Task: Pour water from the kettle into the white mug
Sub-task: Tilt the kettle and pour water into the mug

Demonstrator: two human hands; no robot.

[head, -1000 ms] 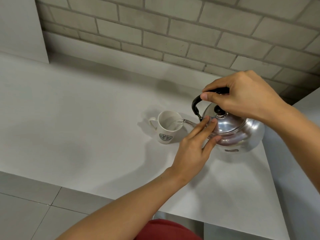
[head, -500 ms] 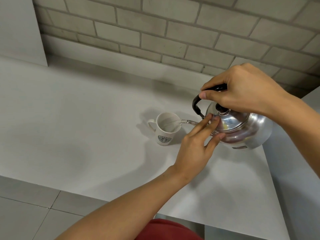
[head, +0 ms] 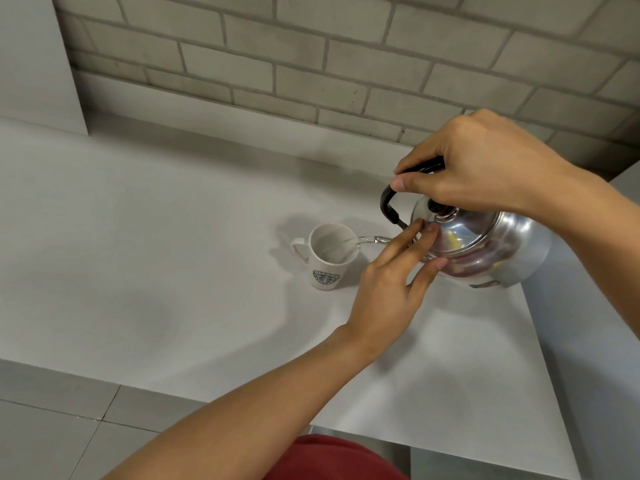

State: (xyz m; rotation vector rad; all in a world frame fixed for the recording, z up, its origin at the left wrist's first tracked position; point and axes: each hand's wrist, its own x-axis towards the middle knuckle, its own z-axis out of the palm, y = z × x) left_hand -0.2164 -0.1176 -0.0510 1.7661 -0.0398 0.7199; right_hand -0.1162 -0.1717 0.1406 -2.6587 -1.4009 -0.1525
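Kettle (head: 485, 247) tilted over tabletop (head: 173, 254), right hand (head: 485, 168) clenched on handle, left hand (head: 391, 289) open, fingertips pressing lid. Stream enters white mug (head: 329, 258); steeper tilt risks overshoot, overflow.

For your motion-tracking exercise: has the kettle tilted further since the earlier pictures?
Yes. Against the mug, which stands where it did, the kettle has tipped further toward it, its base lifting higher off the counter.

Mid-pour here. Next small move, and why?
Probably hold this tilt briefly, then ease the kettle back upright. Water is arcing from the spout into the white mug, which looks partly filled. The right hand grips the handle; the left hand has fingertips steadying the lid.
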